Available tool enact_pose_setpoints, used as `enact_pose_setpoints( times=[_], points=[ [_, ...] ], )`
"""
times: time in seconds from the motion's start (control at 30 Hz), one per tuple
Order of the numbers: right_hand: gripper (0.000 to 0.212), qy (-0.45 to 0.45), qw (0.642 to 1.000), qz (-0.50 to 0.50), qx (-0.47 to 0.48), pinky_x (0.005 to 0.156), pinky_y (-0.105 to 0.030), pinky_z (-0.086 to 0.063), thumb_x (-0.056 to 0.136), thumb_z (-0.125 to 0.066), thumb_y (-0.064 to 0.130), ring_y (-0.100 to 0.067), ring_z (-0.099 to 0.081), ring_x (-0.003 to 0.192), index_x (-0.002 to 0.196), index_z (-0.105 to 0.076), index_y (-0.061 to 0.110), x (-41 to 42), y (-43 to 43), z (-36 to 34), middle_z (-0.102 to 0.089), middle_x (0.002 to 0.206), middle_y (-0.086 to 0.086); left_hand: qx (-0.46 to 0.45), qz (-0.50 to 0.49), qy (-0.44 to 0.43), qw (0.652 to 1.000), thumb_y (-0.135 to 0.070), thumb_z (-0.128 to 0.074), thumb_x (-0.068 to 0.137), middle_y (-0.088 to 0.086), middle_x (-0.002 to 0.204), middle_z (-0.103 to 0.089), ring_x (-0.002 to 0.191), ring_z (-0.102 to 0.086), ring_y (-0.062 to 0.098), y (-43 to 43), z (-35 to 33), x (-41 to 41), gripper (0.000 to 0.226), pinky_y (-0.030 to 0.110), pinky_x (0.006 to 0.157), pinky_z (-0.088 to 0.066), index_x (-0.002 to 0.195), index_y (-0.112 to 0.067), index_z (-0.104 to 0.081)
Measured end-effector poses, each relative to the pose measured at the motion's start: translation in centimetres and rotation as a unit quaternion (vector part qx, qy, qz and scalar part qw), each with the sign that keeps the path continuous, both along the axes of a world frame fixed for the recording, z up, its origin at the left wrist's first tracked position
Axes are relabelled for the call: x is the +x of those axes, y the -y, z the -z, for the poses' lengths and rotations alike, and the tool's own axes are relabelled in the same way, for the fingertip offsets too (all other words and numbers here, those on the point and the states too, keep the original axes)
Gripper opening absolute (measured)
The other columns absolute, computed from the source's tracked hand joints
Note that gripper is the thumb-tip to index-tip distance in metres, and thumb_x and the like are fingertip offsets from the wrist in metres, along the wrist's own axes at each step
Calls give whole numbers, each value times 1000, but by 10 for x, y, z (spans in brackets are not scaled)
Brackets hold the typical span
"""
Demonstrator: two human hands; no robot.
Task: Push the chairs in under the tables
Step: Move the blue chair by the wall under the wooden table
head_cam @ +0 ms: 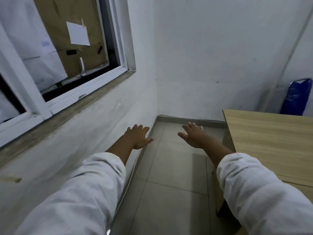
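Note:
A light wooden table (271, 139) fills the right side, its corner pointing toward the room's corner. Behind it against the wall stands a blue chair back (295, 97) wrapped in plastic; only its top shows. My left hand (138, 138) is stretched forward, palm down, fingers spread, holding nothing, over the foot of the left wall. My right hand (194, 135) is likewise out in front, open and empty, above the tiled floor just left of the table's edge. Both arms wear white sleeves.
A white wall with a window (64, 53) runs along the left; cardboard and a paper note cover the pane. A narrow strip of grey tiled floor (169, 184) lies between that wall and the table, ending at the room's corner.

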State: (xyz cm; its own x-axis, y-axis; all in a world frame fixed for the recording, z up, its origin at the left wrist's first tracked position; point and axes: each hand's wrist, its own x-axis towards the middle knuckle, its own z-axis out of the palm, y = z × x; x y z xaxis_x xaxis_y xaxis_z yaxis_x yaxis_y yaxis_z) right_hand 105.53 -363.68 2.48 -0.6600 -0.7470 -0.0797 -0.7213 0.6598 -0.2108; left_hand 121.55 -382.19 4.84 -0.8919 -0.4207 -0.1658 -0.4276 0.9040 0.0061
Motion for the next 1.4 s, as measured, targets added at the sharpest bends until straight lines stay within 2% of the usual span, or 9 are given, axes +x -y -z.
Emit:
enact_pose_setpoints(
  times=[0.27,0.47,0.6,0.97,1.17,1.4],
  points=[
    [61,7,998,61,-1,118,-52,-4,100,-31,47,-28,-6,150,150,-24,12,-116,86,4,-15,160,-13,-17,59,8,998,-53,-30,97,12,158,-23,147,-15,30,111,1,-137,67,48,117,-13,151,-16,-20],
    [62,23,995,98,8,119,-54,-4,100,-30,47,-28,-6,150,150,-23,12,-203,118,14,-15,160,-13,-15,101,12,995,-53,-30,97,11,159,-21,147,-14,29,154,1,-245,67,48,117,-13,151,-16,-21],
    [60,18,993,119,2,119,-53,-8,99,-31,47,-30,-14,148,147,-29,11,-289,134,17,-23,157,-16,-7,126,3,992,-53,-32,96,12,157,-25,146,-17,28,175,6,-341,65,48,116,-14,150,-17,-22],
    [58,58,988,144,25,119,-52,-10,101,-29,43,-30,-14,148,149,-24,12,-513,154,13,-19,159,-17,52,130,16,990,-55,-31,96,13,159,-22,147,-19,29,194,14,-581,67,48,117,-15,151,-18,-20],
    [61,70,981,179,23,119,-52,-10,100,-30,47,-29,-14,148,150,-23,14,-618,146,20,-19,160,-14,67,160,19,985,-54,-33,96,13,157,-28,145,-25,30,195,25,-700,67,47,115,-20,150,-17,-24],
    [61,75,968,240,22,119,-51,-7,100,-29,48,-28,-12,149,151,-21,15,-730,133,34,-16,161,-13,79,222,31,971,-55,-31,96,10,159,-22,146,-23,30,188,42,-845,67,47,118,-19,151,-18,-21]
  ],
)
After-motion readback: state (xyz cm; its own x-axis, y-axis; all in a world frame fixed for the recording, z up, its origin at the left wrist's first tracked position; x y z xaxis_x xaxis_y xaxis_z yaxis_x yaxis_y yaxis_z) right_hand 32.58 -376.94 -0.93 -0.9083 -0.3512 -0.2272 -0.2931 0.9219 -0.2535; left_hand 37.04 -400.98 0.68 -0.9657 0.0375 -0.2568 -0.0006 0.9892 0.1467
